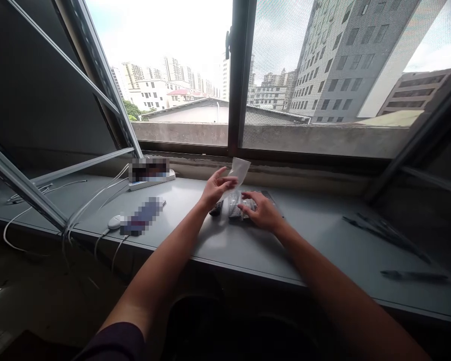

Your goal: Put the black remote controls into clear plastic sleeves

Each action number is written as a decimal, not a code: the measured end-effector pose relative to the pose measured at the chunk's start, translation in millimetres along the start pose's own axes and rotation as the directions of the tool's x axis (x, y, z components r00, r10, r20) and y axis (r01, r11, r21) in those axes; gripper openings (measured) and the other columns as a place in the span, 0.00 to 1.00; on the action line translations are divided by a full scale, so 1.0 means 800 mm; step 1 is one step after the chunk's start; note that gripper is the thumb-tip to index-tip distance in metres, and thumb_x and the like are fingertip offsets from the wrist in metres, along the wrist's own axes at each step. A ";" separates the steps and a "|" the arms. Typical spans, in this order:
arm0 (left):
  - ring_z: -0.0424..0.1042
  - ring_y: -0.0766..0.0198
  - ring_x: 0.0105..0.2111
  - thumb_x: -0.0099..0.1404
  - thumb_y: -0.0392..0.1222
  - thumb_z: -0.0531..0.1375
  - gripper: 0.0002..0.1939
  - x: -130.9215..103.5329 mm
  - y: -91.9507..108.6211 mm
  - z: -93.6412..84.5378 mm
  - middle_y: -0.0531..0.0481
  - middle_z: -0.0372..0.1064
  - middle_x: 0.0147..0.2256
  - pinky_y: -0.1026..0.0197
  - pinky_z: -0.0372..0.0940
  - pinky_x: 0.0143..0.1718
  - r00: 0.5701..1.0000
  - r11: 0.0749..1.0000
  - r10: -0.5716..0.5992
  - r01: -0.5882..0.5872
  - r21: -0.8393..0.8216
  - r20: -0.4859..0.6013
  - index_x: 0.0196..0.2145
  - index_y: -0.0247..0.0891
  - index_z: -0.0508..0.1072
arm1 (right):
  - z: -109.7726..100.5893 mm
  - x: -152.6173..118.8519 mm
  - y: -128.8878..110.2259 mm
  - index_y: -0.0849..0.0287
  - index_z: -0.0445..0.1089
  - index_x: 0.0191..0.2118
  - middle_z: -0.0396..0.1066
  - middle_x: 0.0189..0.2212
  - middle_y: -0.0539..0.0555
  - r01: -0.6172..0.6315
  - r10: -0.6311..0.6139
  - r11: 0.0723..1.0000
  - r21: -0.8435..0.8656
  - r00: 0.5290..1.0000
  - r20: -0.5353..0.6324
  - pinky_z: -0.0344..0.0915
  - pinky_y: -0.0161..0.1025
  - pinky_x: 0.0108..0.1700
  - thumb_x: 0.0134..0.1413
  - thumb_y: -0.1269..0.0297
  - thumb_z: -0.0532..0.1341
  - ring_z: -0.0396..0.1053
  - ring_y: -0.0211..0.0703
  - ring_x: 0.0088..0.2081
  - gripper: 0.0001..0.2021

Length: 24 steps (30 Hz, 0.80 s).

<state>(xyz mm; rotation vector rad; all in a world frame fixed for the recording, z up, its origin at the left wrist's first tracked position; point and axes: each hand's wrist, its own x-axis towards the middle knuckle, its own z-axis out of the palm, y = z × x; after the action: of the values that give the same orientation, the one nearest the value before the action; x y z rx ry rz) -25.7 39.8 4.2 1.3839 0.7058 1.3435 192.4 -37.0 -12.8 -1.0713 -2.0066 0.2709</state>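
My left hand pinches a small translucent plastic bag between thumb and fingers, holding it up above the desk. Just right of it, my right hand hovers low with its fingers apart and curved. Beneath those fingers lie clear plastic packets on or in a dark, flat box-like thing; whether the fingertips touch them I cannot tell. A small black object with a ridged or buttoned surface sits below my left hand, partly hidden by it.
The grey desk runs along a window. To the left are a white power strip, a blurred-out phone-shaped item, a round white charger and loose cables. Metal frame bars cross the left side. Dark slender tools lie at right.
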 end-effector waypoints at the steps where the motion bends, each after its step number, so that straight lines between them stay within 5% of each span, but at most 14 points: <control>1: 0.83 0.52 0.52 0.62 0.47 0.77 0.46 -0.003 0.002 0.004 0.37 0.82 0.54 0.47 0.71 0.63 0.997 0.995 -0.040 0.045 -0.083 0.068 0.71 0.36 0.66 | 0.000 0.000 0.000 0.57 0.74 0.65 0.79 0.56 0.63 -0.015 0.015 1.000 0.016 1.000 -0.010 0.71 0.56 0.62 0.66 0.53 0.70 0.76 0.62 0.58 0.26; 4: 0.81 0.49 0.55 0.57 0.49 0.80 0.40 -0.012 0.008 0.011 0.38 0.81 0.54 0.48 0.69 0.65 0.967 0.964 -0.120 0.167 -0.205 0.225 0.63 0.37 0.76 | -0.002 0.002 -0.003 0.55 0.72 0.67 0.76 0.60 0.64 -0.028 0.029 0.995 0.092 1.000 -0.009 0.69 0.58 0.66 0.63 0.50 0.72 0.74 0.63 0.62 0.31; 7: 0.80 0.49 0.57 0.58 0.48 0.79 0.36 -0.014 0.010 0.012 0.40 0.81 0.54 0.49 0.69 0.65 0.959 0.946 -0.124 0.192 -0.262 0.253 0.61 0.38 0.78 | -0.005 0.003 -0.006 0.52 0.81 0.52 0.77 0.60 0.60 -0.019 0.011 0.982 0.190 0.999 0.045 0.68 0.55 0.68 0.64 0.50 0.72 0.75 0.59 0.61 0.17; 10: 0.79 0.52 0.59 0.62 0.46 0.76 0.29 -0.009 0.007 0.006 0.42 0.80 0.57 0.51 0.70 0.65 0.983 0.941 -0.081 0.129 -0.314 0.163 0.59 0.41 0.79 | -0.005 0.004 -0.005 0.52 0.82 0.41 0.81 0.55 0.57 -0.092 0.087 0.957 0.274 0.996 0.032 0.69 0.55 0.66 0.64 0.50 0.70 0.78 0.56 0.57 0.11; 16: 0.77 0.54 0.61 0.71 0.45 0.65 0.19 0.001 0.009 -0.006 0.43 0.78 0.61 0.49 0.70 0.65 0.994 0.971 -0.100 0.087 -0.224 -0.049 0.58 0.43 0.77 | -0.009 0.008 -0.005 0.55 0.77 0.41 0.84 0.40 0.58 -0.195 0.275 0.876 0.441 0.953 -0.125 0.77 0.51 0.52 0.60 0.47 0.72 0.81 0.55 0.45 0.16; 19: 0.74 0.53 0.65 0.75 0.48 0.60 0.22 -0.003 0.018 -0.003 0.41 0.74 0.65 0.49 0.69 0.65 0.988 0.982 -0.142 0.134 -0.135 -0.056 0.62 0.41 0.74 | -0.015 0.007 -0.012 0.55 0.78 0.41 0.83 0.39 0.58 -0.138 0.250 0.899 0.415 0.941 -0.230 0.76 0.51 0.52 0.60 0.49 0.72 0.80 0.54 0.43 0.14; 24: 0.74 0.50 0.65 0.73 0.54 0.63 0.25 -0.015 0.026 0.010 0.38 0.71 0.67 0.45 0.71 0.64 0.961 0.959 -0.222 0.246 -0.140 0.164 0.63 0.42 0.73 | -0.021 0.004 -0.026 0.52 0.83 0.43 0.82 0.42 0.58 0.032 0.028 0.983 0.182 0.947 -0.321 0.75 0.54 0.56 0.68 0.56 0.68 0.78 0.56 0.47 0.08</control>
<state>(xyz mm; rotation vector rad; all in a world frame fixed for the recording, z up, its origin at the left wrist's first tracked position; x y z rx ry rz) -25.2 20.2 20.6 1.2156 0.6281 1.0756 191.7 -50.6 10.8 -0.9294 -1.6550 0.2569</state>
